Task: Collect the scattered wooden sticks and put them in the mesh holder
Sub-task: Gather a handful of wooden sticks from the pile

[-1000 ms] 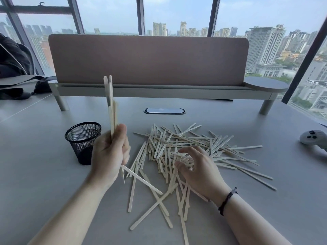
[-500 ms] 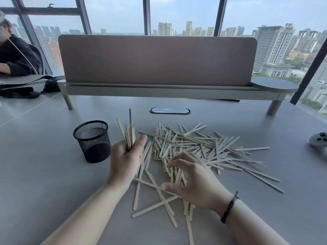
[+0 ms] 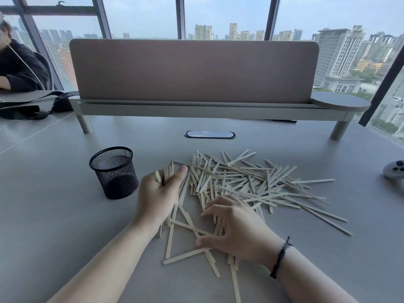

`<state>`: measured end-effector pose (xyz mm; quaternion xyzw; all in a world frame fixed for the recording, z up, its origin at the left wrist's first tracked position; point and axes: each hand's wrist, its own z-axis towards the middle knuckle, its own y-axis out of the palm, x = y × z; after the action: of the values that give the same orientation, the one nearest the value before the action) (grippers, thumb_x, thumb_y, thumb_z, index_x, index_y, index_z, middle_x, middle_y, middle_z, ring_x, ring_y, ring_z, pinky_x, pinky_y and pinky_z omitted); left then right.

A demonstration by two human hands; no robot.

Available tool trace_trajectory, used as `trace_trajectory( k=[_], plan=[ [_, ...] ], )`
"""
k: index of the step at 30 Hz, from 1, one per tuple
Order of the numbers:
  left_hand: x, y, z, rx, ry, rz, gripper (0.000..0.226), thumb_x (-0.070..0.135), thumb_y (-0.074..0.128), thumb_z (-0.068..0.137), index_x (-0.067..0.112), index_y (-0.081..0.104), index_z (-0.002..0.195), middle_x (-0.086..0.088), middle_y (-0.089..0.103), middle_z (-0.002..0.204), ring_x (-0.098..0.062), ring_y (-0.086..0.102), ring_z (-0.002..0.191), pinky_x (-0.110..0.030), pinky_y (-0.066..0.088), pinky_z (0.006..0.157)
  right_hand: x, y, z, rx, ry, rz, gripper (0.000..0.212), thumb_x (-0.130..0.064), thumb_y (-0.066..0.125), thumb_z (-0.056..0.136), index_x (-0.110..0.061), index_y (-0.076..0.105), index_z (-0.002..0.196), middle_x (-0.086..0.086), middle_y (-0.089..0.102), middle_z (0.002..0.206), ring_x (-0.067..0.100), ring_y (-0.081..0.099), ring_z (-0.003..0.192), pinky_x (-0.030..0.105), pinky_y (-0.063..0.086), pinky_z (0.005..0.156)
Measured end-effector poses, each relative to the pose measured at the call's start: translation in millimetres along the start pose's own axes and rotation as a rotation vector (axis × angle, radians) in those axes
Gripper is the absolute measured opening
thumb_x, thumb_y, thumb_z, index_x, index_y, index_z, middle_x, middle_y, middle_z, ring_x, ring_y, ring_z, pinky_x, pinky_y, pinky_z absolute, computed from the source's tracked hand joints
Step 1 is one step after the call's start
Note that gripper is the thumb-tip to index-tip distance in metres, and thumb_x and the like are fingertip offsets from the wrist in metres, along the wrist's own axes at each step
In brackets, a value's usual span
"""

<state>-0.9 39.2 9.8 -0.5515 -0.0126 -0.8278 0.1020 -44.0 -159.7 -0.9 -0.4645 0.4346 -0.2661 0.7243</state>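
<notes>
Head view looks down on a grey table [image 3: 54,215], where the left hand [image 3: 157,197] grips a small bundle of sticks [image 3: 168,171], fingers curled round it, just right of the black mesh holder [image 3: 113,171] (upright, its mouth showing no sticks). Beside it, the right hand [image 3: 236,228] rests on the scattered wooden sticks [image 3: 251,180], fingers bent and spread, thumb touching one near stick; whether it pinches any, I cannot tell.

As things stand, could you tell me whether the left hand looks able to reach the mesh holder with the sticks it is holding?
Probably yes. The left hand holds a small bundle of sticks right beside the mesh holder, whose open top faces up, with only bare table between them.
</notes>
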Motion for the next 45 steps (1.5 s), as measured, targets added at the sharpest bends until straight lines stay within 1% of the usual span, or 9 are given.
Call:
trace_trajectory(
  k=[4, 8, 13, 17, 20, 22, 29, 36, 45],
  plan=[
    [10.1, -2.4, 4.0, 0.118, -0.094, -0.161, 0.068, 0.043, 0.063, 0.094, 0.02, 0.027, 0.041, 0.004, 0.024, 0.038, -0.014, 0.022, 0.036, -0.029, 0.021, 0.039, -0.6, 1.7, 2.3, 0.069, 0.035, 0.029, 0.031, -0.05, 0.065, 0.082, -0.033, 0.068, 0.107, -0.017, 0.061, 0.114, 0.008, 0.052, 0.11, 0.026, 0.041, 0.098],
    [23.4, -12.0, 13.0, 0.136, -0.14, -0.304, 0.069, 0.028, 0.055, 0.102, 0.024, 0.027, 0.039, 0.011, 0.022, 0.037, -0.009, 0.016, 0.031, -0.015, 0.014, 0.041, 4.2, -1.2, 1.2, 0.107, 0.112, 0.056, 0.025, -0.033, 0.063, 0.088, -0.033, 0.067, 0.113, -0.017, 0.055, 0.124, 0.007, 0.054, 0.111, 0.022, 0.044, 0.09],
    [13.5, -21.7, 18.1, 0.097, -0.162, -0.144, 0.06, 0.038, 0.065, 0.092, 0.022, 0.029, 0.048, 0.007, 0.025, 0.041, -0.012, 0.02, 0.034, -0.018, 0.019, 0.044, 12.3, -12.9, 0.6, 0.221, 0.32, -0.051, 0.065, -0.071, 0.061, 0.075, -0.04, 0.05, 0.131, -0.016, 0.046, 0.134, 0.01, 0.046, 0.125, 0.028, 0.04, 0.099],
    [15.1, -27.2, 8.9, -0.328, 0.098, 0.418, 0.064, 0.07, 0.071, 0.072, 0.016, 0.041, 0.055, 0.01, 0.035, 0.046, -0.007, 0.031, 0.044, -0.026, 0.027, 0.047, 12.1, -13.4, -0.8, 0.113, 0.458, -0.17, 0.101, -0.095, 0.046, 0.058, -0.035, 0.039, 0.138, -0.007, 0.043, 0.138, 0.019, 0.04, 0.131, 0.036, 0.032, 0.108],
    [25.6, -18.1, -9.7, -0.736, -0.005, 0.662, 0.065, 0.078, 0.081, 0.048, 0.024, 0.06, 0.075, 0.018, 0.057, 0.06, -0.004, 0.051, 0.058, -0.022, 0.044, 0.057, 11.7, -8.3, 1.4, 0.12, 0.461, -0.235, 0.085, -0.091, 0.046, 0.064, -0.03, 0.055, 0.123, -0.005, 0.047, 0.129, 0.021, 0.043, 0.126, 0.035, 0.033, 0.105],
    [27.9, -7.9, -20.5, -0.852, 0.031, 0.882, 0.071, 0.081, 0.08, 0.041, 0.028, 0.061, 0.085, 0.012, 0.058, 0.064, -0.007, 0.054, 0.065, -0.026, 0.046, 0.062, 13.0, -7.4, 4.2, 0.126, 0.442, -0.244, 0.071, -0.083, 0.049, 0.072, -0.03, 0.061, 0.117, -0.005, 0.048, 0.125, 0.021, 0.043, 0.124, 0.036, 0.033, 0.103],
    [23.5, 2.5, -23.3, -0.851, 0.142, 0.845, 0.033, 0.042, 0.07, 0.082, 0.018, 0.052, 0.07, 0.003, 0.054, 0.059, -0.008, 0.048, 0.056, -0.018, 0.032, 0.051, 18.0, -1.5, 9.0, 0.161, 0.349, -0.212, 0.031, -0.056, 0.053, 0.089, -0.027, 0.061, 0.098, -0.005, 0.055, 0.109, 0.021, 0.054, 0.111, 0.036, 0.039, 0.092],
    [19.3, 3.4, -25.1, -0.787, 0.114, 0.868, 0.021, 0.036, 0.062, 0.08, 0.025, 0.053, 0.065, 0.008, 0.055, 0.056, -0.007, 0.05, 0.055, -0.016, 0.034, 0.049, 19.6, 3.4, 11.3, 0.231, 0.289, -0.216, 0.027, -0.047, 0.05, 0.095, -0.021, 0.055, 0.094, -0.001, 0.059, 0.102, 0.025, 0.06, 0.101, 0.037, 0.043, 0.083],
    [13.7, -0.5, -20.5, -0.723, 0.076, 0.827, 0.012, 0.033, 0.063, 0.078, 0.025, 0.057, 0.072, 0.011, 0.058, 0.062, -0.007, 0.052, 0.058, -0.023, 0.038, 0.053, 14.0, -8.5, 6.2, 0.268, 0.272, -0.159, 0.022, -0.035, 0.045, 0.099, -0.02, 0.032, 0.09, 0.004, 0.065, 0.081, 0.036, 0.06, 0.079, 0.035, 0.024, 0.064]
  ],
)
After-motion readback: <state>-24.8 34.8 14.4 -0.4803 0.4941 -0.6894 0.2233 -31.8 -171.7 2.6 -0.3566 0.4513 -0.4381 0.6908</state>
